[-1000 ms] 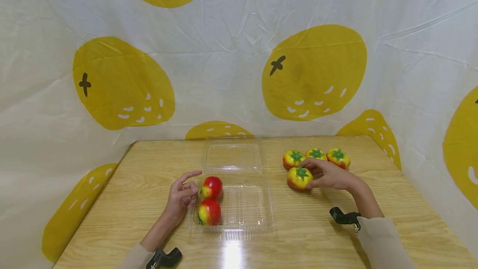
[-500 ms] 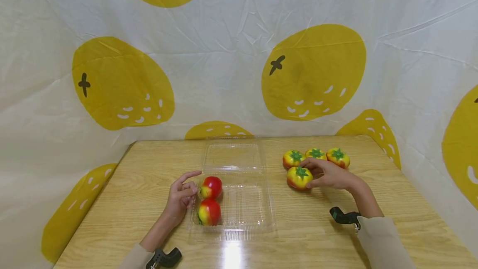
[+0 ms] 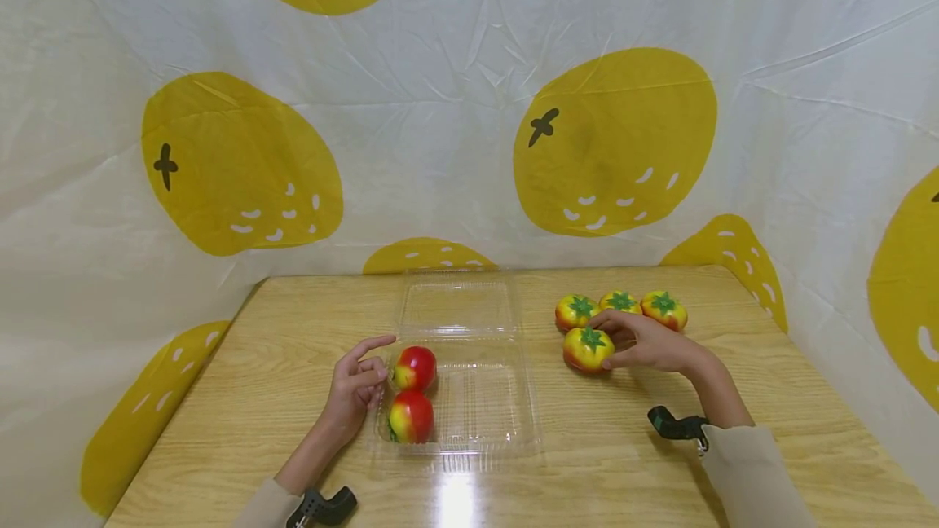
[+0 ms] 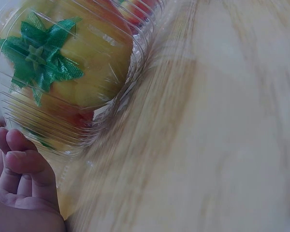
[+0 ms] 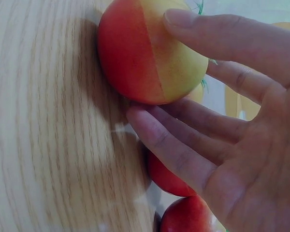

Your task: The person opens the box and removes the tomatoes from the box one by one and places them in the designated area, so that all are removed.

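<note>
On the right, my right hand (image 3: 649, 345) holds a yellow-and-red artificial fruit (image 3: 587, 353) with green star-shaped leaves on top. The right wrist view shows the thumb on one side of this fruit (image 5: 150, 53) and the fingers curved along the other. Two more such fruits, a far one (image 3: 416, 367) and a near one (image 3: 412, 416), lie on their sides in the left half of a clear plastic clamshell box (image 3: 533, 402). Thumb and fingers of my left hand (image 3: 354, 389) pinch the box's left rim, the index finger pointing out above it.
Behind the held fruit sit three more of the fruits: a left one (image 3: 575, 312), a middle one (image 3: 620, 301) and a right one (image 3: 664, 311). The box's lid (image 3: 458, 300) lies folded back on the wooden table (image 3: 315, 308). A patterned curtain (image 3: 433, 145) hangs around the table.
</note>
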Demonstrator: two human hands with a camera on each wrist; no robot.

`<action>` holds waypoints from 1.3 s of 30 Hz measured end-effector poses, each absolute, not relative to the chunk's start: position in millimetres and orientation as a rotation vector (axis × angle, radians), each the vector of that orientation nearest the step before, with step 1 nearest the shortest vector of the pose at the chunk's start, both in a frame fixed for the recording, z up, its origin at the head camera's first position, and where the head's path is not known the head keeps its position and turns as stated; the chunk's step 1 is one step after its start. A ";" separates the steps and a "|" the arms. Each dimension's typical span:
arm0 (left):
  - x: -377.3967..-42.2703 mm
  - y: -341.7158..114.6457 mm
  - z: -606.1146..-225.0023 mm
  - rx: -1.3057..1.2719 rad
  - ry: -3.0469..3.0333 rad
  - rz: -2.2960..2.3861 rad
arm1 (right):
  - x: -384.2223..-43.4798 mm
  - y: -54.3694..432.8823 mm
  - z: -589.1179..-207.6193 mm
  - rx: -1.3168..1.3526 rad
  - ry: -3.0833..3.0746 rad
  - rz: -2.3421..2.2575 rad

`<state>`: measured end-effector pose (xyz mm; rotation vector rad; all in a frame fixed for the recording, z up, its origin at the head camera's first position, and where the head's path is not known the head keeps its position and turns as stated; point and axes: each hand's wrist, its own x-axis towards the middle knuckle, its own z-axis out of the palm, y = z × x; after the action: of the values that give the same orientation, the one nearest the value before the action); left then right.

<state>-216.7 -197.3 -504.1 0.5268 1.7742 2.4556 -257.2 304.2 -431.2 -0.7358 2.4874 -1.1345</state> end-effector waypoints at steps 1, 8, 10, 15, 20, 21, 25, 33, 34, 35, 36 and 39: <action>-216.6 -197.4 -504.1 0.526 1.775 2.456 | -257.2 304.4 -431.0 -0.737 2.485 -1.136; -216.4 -197.4 -504.1 0.534 1.773 2.454 | -256.3 306.9 -429.1 -0.746 2.476 -1.160; -216.4 -197.4 -503.9 0.538 1.774 2.454 | -256.3 307.5 -428.6 -0.756 2.474 -1.167; -216.3 -197.5 -503.8 0.532 1.782 2.458 | -255.8 308.7 -426.7 -0.767 2.471 -1.184; -216.0 -197.5 -503.9 0.523 1.791 2.459 | -254.0 310.8 -422.7 -0.745 2.491 -1.195; -216.0 -197.5 -503.9 0.521 1.790 2.458 | -253.5 311.4 -421.4 -0.741 2.499 -1.197; -215.8 -197.6 -503.9 0.523 1.787 2.454 | -251.5 313.4 -415.5 -0.714 2.522 -1.226; -216.5 -197.1 -504.4 0.527 1.764 2.456 | -244.1 313.1 -400.3 -0.710 2.602 -1.229; -216.7 -197.1 -504.8 0.532 1.759 2.457 | -243.0 312.2 -398.3 -0.705 2.618 -1.225; -216.7 -197.1 -505.1 0.539 1.757 2.456 | -242.0 311.4 -396.5 -0.709 2.632 -1.218; -216.9 -197.2 -505.3 0.549 1.752 2.456 | -241.0 310.4 -394.9 -0.706 2.647 -1.214; -217.1 -197.8 -506.5 0.581 1.745 2.458 | -239.4 307.0 -391.3 -0.702 2.680 -1.201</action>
<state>-217.1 -197.8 -506.5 0.5815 1.7451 2.4577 -239.4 307.0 -391.3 -0.7020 2.6799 -1.2011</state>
